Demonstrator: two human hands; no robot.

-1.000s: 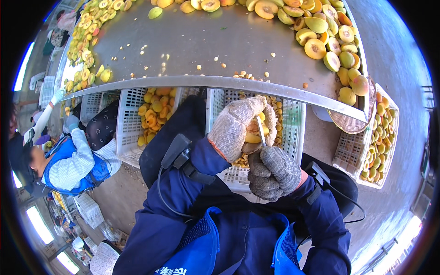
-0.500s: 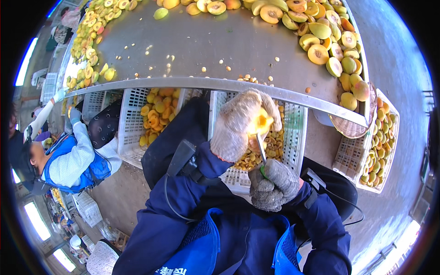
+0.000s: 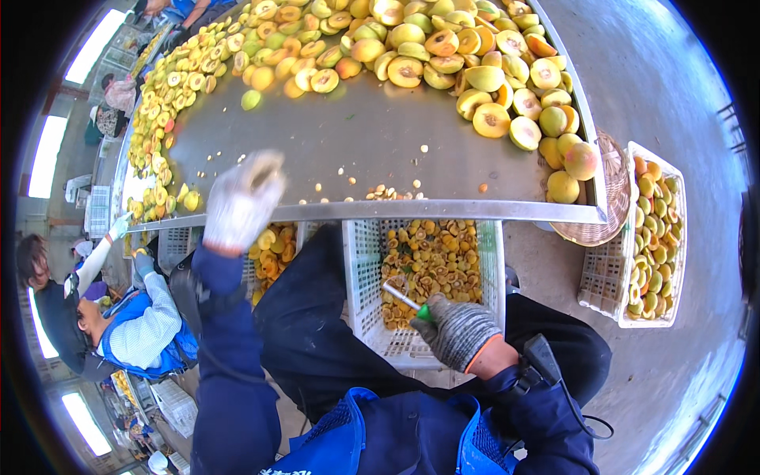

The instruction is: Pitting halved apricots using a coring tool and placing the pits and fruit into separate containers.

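Note:
My left hand (image 3: 252, 202), in a pale work glove, is over the metal table's front edge, left of centre. Motion smears its fingers, so whether it holds anything cannot be made out. My right hand (image 3: 459, 331), in a grey knitted glove, is closed round the green handle of a slim metal-shafted pitting tool (image 3: 402, 295). The tool's tip points up and left over a white plastic crate (image 3: 358, 277) heaped with small orange-brown fruit pieces (image 3: 435, 261). Halved yellow peaches (image 3: 405, 71) lie piled along the table's far and right sides, several with pits showing.
Pale kernels (image 3: 384, 192) are scattered on the steel table (image 3: 317, 134), whose raised rim (image 3: 443, 210) crosses before me. A wicker basket (image 3: 608, 222) and a crate of peaches (image 3: 653, 261) stand at right. Another crate of fruit (image 3: 273, 257) is left of my legs. Co-workers (image 3: 142, 324) sit at left.
My left hand has left the fruit piece and tool, swinging left and forward over the table edge. The fruit piece no longer shows at the tool's tip. The view now shows more of the table.

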